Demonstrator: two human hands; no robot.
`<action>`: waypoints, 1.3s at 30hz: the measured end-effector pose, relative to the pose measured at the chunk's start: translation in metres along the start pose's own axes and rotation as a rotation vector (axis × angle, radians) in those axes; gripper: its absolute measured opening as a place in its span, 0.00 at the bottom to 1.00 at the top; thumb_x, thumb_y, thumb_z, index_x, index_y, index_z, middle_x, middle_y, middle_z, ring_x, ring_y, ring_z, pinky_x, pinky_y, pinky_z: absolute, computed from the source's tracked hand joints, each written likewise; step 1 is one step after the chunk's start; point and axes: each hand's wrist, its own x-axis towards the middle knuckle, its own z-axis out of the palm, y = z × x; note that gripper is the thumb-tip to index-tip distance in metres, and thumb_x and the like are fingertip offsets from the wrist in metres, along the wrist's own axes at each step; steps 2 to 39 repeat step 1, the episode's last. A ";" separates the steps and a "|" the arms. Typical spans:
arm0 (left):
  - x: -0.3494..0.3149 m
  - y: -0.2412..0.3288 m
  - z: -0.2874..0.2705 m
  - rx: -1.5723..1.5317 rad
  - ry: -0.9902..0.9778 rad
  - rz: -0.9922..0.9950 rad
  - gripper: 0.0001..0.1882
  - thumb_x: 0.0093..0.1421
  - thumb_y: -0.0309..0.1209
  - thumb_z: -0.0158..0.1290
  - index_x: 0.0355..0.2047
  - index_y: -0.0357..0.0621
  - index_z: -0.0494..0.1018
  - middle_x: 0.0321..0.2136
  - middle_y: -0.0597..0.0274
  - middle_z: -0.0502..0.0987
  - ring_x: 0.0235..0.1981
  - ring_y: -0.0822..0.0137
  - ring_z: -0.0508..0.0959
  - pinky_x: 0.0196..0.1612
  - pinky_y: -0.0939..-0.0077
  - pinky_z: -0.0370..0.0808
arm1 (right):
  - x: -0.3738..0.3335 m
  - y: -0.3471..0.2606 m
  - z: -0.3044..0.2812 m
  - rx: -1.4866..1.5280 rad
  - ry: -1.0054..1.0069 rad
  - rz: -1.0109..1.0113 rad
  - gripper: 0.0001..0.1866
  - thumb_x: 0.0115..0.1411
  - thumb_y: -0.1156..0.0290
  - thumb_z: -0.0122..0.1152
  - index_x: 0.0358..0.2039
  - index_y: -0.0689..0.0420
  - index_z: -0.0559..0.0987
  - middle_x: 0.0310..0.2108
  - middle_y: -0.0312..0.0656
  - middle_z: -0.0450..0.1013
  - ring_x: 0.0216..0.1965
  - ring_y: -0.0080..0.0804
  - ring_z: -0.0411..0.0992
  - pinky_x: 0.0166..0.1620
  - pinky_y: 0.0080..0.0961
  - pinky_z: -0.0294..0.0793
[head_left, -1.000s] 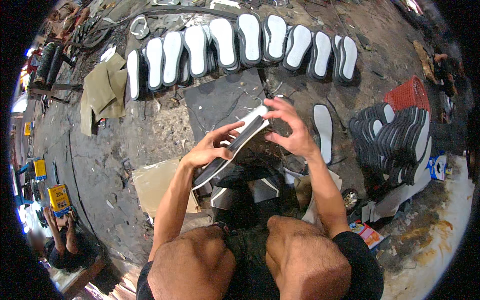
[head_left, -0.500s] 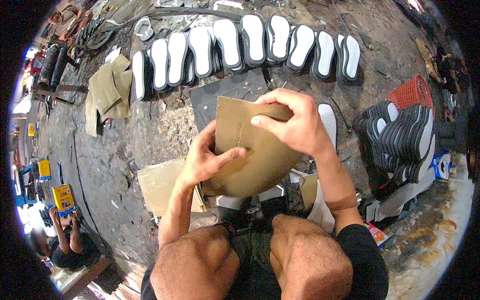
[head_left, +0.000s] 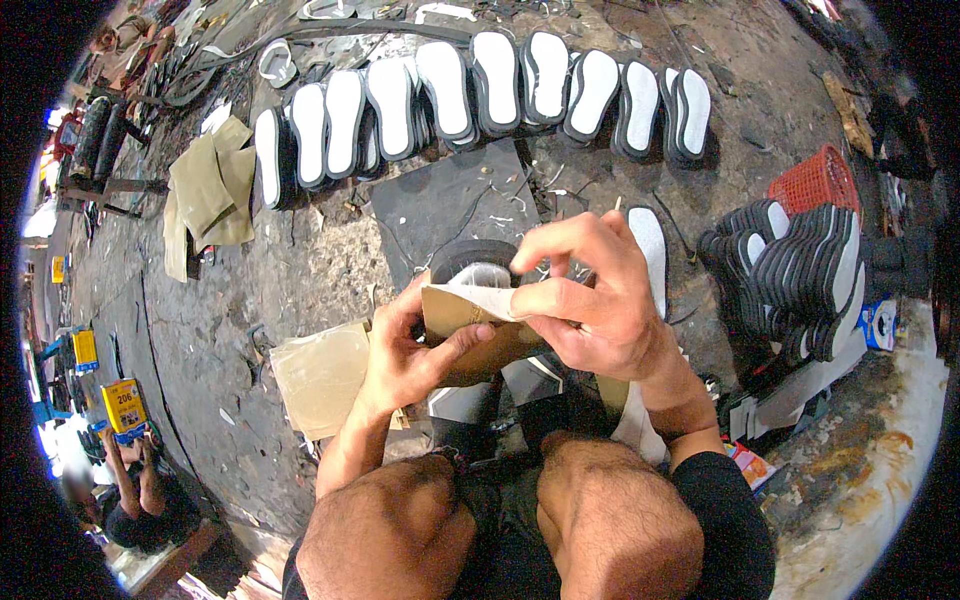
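Observation:
In front of my knees, my left hand (head_left: 405, 345) grips a glossy brown sheet (head_left: 455, 312) by its left side, thumb on the near face. The sheet is tilted and bent, so a strip of its whitish far side shows along the top edge. My right hand (head_left: 595, 300) pinches the sheet's right part between thumb and curled fingers; the fingertips are partly hidden. Just beyond the sheet is a round black container (head_left: 482, 262) with a whitish inside, partly covered by the sheet. It stands by a black mat (head_left: 440, 200).
Stacks of white-topped black soles (head_left: 443, 90) form an arc at the far side. More black soles (head_left: 805, 270) are piled right, by a red basket (head_left: 815, 180). Brown sheets (head_left: 320, 380) lie left of my knees, others (head_left: 210, 185) farther left. Another person (head_left: 140, 490) sits at lower left.
The brown sheet has tipped from facing me to nearly edge-on, showing its whitish far side and uncovering the round container. My right hand has turned and moved slightly down.

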 end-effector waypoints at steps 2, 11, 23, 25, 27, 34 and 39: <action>-0.002 0.002 -0.002 0.022 0.001 0.000 0.23 0.55 0.28 0.71 0.49 0.38 0.77 0.43 0.60 0.82 0.42 0.72 0.81 0.46 0.73 0.78 | 0.003 0.003 -0.002 -0.007 -0.068 -0.082 0.15 0.45 0.70 0.72 0.36 0.41 0.83 0.40 0.29 0.76 0.35 0.29 0.72 0.39 0.33 0.65; -0.002 0.002 -0.002 0.022 0.001 0.000 0.23 0.55 0.28 0.71 0.49 0.38 0.77 0.43 0.60 0.82 0.42 0.72 0.81 0.46 0.73 0.78 | 0.003 0.003 -0.002 -0.007 -0.068 -0.082 0.15 0.45 0.70 0.72 0.36 0.41 0.83 0.40 0.29 0.76 0.35 0.29 0.72 0.39 0.33 0.65; -0.002 0.002 -0.002 0.022 0.001 0.000 0.23 0.55 0.28 0.71 0.49 0.38 0.77 0.43 0.60 0.82 0.42 0.72 0.81 0.46 0.73 0.78 | 0.003 0.003 -0.002 -0.007 -0.068 -0.082 0.15 0.45 0.70 0.72 0.36 0.41 0.83 0.40 0.29 0.76 0.35 0.29 0.72 0.39 0.33 0.65; -0.002 0.002 -0.002 0.022 0.001 0.000 0.23 0.55 0.28 0.71 0.49 0.38 0.77 0.43 0.60 0.82 0.42 0.72 0.81 0.46 0.73 0.78 | 0.003 0.003 -0.002 -0.007 -0.068 -0.082 0.15 0.45 0.70 0.72 0.36 0.41 0.83 0.40 0.29 0.76 0.35 0.29 0.72 0.39 0.33 0.65; -0.002 0.002 -0.002 0.022 0.001 0.000 0.23 0.55 0.28 0.71 0.49 0.38 0.77 0.43 0.60 0.82 0.42 0.72 0.81 0.46 0.73 0.78 | 0.003 0.003 -0.002 -0.007 -0.068 -0.082 0.15 0.45 0.70 0.72 0.36 0.41 0.83 0.40 0.29 0.76 0.35 0.29 0.72 0.39 0.33 0.65; -0.002 0.002 -0.002 0.022 0.001 0.000 0.23 0.55 0.28 0.71 0.49 0.38 0.77 0.43 0.60 0.82 0.42 0.72 0.81 0.46 0.73 0.78 | 0.003 0.003 -0.002 -0.007 -0.068 -0.082 0.15 0.45 0.70 0.72 0.36 0.41 0.83 0.40 0.29 0.76 0.35 0.29 0.72 0.39 0.33 0.65; -0.002 0.002 -0.002 0.022 0.001 0.000 0.23 0.55 0.28 0.71 0.49 0.38 0.77 0.43 0.60 0.82 0.42 0.72 0.81 0.46 0.73 0.78 | 0.003 0.003 -0.002 -0.007 -0.068 -0.082 0.15 0.45 0.70 0.72 0.36 0.41 0.83 0.40 0.29 0.76 0.35 0.29 0.72 0.39 0.33 0.65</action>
